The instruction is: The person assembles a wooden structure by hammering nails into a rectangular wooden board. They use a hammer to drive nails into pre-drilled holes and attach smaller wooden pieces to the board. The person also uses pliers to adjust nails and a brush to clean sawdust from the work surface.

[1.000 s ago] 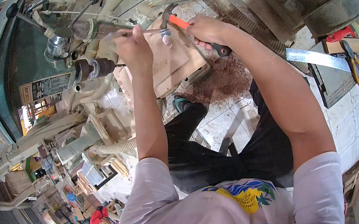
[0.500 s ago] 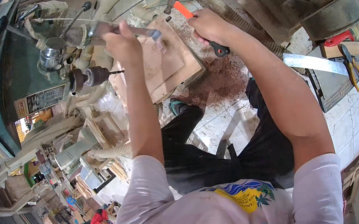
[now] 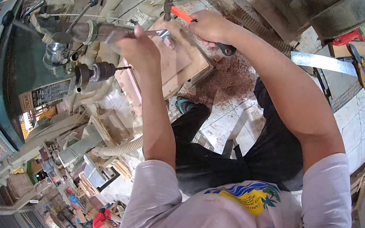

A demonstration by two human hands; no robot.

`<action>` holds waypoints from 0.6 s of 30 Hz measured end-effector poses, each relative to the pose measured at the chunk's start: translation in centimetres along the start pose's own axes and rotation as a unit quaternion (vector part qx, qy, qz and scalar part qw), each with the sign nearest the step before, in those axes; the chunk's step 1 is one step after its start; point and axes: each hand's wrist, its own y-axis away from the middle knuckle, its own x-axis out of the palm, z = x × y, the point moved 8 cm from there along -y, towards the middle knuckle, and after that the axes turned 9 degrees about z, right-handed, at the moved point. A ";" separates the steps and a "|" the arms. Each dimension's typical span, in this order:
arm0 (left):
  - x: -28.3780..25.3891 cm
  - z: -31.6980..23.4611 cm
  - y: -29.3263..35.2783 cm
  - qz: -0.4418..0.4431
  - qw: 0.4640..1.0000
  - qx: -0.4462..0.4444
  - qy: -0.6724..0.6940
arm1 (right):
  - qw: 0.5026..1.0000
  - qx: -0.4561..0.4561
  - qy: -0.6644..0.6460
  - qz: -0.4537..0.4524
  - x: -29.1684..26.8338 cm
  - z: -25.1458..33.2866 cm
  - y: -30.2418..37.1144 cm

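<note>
In my right hand (image 3: 212,28) is a claw hammer (image 3: 182,14), gripped around its orange and black handle, with the dark head raised up and to the left. My left hand (image 3: 139,48) is closed around a narrow bar-shaped tool (image 3: 118,36), blurred at its left end. A shiny metal end (image 3: 164,34) shows to the right of that hand, by a small pinkish block (image 3: 168,44). Below both hands lies a dusty wooden board (image 3: 176,64). The hammer head is apart from the bar-shaped tool.
A green drill press (image 3: 1,87) stands at left, its drill bit (image 3: 123,68) close to my left forearm. Reddish sawdust (image 3: 229,80) covers the floor beyond my feet. Pliers (image 3: 359,65) and a metal ruler (image 3: 318,60) lie at right. A ribbed hose (image 3: 116,150) runs at left.
The view has shifted slightly, so most things sit a little to the right. My left hand and its tool have moved right and slightly down; the hammer stays raised in my right hand.
</note>
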 end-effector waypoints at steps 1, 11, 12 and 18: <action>-0.4 -0.7 -0.4 -0.022 1.000 0.017 -0.013 | 0.999 -0.030 0.036 0.006 -0.3 0.9 -0.2; -0.2 -1.8 -0.5 -0.018 1.000 0.018 -0.008 | 0.961 -0.021 0.237 0.139 -4.2 5.2 -3.8; 0.0 -1.3 -0.7 -0.016 1.000 0.021 0.009 | 0.965 -0.023 0.227 0.133 -4.6 4.6 -5.2; 0.1 -1.2 -2.4 -0.045 0.994 0.090 -0.033 | 0.956 0.008 0.252 0.148 -3.0 4.6 -3.9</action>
